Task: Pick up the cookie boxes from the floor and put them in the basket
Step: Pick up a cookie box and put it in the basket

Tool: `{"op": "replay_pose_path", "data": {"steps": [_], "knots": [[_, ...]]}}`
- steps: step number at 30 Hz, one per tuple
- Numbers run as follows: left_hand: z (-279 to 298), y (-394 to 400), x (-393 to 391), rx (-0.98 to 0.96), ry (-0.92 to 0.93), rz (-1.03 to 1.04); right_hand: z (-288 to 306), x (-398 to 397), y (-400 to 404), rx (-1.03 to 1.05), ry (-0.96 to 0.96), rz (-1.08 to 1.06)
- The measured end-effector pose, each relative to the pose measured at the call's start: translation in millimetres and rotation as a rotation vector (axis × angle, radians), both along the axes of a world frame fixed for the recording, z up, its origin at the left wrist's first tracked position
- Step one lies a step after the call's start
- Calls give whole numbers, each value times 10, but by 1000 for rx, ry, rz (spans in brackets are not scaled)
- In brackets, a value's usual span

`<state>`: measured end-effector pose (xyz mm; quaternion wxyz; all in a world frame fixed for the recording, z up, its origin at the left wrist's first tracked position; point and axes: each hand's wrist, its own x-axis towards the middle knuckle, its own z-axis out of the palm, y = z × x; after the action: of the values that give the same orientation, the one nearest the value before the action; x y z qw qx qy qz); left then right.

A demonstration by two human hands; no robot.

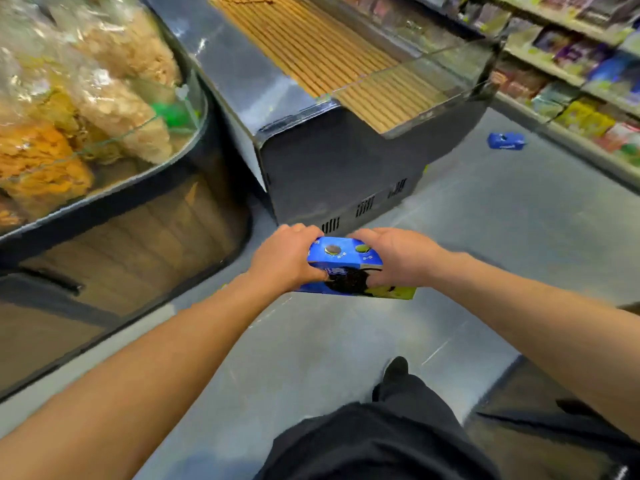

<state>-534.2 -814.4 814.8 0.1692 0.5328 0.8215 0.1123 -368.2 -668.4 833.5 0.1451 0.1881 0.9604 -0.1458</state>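
Note:
A blue cookie box point(346, 258) with dark sandwich cookies and a yellow-green patch printed on it is held above the grey floor in front of me. My left hand point(285, 259) grips its left end and my right hand point(398, 258) grips its right end. It may be two boxes stacked; I cannot tell. Another blue cookie box point(506, 141) lies on the floor at the far right, close to the shelf base. No basket is in view.
A dark display counter point(346, 168) with rows of wafer sticks under glass stands straight ahead. A bin of bagged snacks point(86, 98) is on the left. Stocked shelves point(571, 81) line the right. My dark trouser leg and shoe point(394, 372) are below.

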Motion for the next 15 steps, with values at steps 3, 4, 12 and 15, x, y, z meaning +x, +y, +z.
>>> {"op": "replay_pose_path", "data": {"steps": [3,4,12,15], "knots": [[134,590,263,-10,14,-113,32,431,398,-1,9,-134],[180,811,381,-8,27,-159,48,594,555,5,16,-176],[307,2342,1076,-7,132,-348,92,1457,1731,2,91,-333],[265,2867,1367,-28,123,-406,60,1798,2166,-8,66,-385]]}}
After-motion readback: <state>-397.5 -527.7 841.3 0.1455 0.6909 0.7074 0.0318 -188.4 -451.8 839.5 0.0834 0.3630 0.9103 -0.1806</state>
